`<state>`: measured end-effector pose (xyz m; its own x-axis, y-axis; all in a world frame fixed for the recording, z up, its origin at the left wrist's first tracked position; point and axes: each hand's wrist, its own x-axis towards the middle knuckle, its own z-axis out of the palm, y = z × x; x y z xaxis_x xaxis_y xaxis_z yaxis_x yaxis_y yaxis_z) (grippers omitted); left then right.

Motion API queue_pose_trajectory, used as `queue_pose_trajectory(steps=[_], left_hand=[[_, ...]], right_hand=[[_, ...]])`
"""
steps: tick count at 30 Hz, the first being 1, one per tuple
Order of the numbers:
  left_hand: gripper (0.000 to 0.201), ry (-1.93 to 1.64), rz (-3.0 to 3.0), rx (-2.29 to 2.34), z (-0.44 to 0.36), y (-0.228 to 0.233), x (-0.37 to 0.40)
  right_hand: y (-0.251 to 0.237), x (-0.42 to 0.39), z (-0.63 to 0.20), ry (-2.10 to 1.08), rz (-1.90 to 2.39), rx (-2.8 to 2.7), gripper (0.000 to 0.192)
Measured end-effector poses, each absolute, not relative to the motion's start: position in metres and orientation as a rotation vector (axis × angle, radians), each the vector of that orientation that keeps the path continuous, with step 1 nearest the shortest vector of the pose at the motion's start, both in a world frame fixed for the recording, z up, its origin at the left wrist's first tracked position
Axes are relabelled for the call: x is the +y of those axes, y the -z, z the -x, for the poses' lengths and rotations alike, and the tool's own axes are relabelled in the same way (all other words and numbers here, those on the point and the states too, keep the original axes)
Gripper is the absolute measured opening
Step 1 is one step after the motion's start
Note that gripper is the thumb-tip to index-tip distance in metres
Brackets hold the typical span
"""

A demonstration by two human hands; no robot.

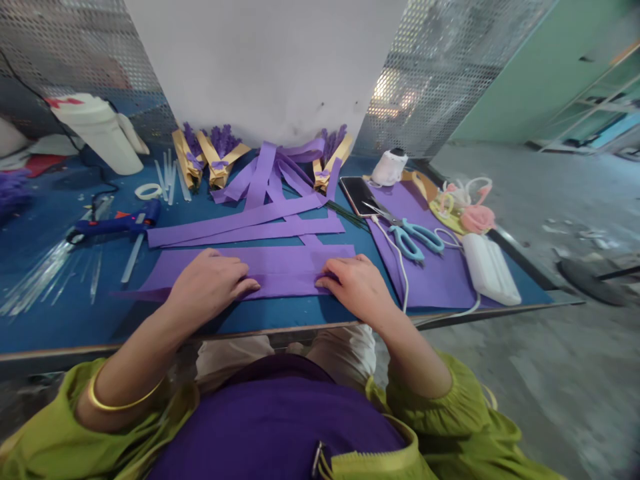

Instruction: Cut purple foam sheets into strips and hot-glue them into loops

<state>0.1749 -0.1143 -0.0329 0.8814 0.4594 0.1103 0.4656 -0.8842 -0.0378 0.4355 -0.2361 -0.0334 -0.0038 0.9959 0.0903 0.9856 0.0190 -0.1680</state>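
A wide sheet of purple crepe paper (280,260) lies along the near edge of the table, with a crease running lengthwise near its front. My left hand (213,280) is closed on the left part of the folded front edge, thumb pointing right along it. Toward the sheet's right end, my right hand (357,283) pinches the same fold, its thumb and curled fingers together. Just beyond the sheet lie long cut purple paper strips (240,223), some crossing in a loose heap. The fingertips under the paper are partly hidden.
At the left are a blue glue gun (115,223), clear glue sticks (173,177) and a tape roll (149,191). Small wrapped purple flower bunches (220,160) stand behind. On the right lie scissors (407,233), a phone (357,195), a white power bank (493,267) and its cable.
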Motion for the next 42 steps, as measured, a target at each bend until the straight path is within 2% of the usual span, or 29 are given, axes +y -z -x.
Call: queue_pose_trajectory(steps=[32,42], left_hand=[[0.042,-0.009,2.904,-0.835,-0.1754,0.0276,-0.1212],[0.039,-0.08,2.911,-0.823,-0.178,0.0238,-0.1213]], right_hand=[[0.0306,-0.2399,-0.4301,-0.005,2.134,-2.104,0.016],[0.0284,-0.2406,-0.4299,-0.079,2.159,-2.094,0.014]])
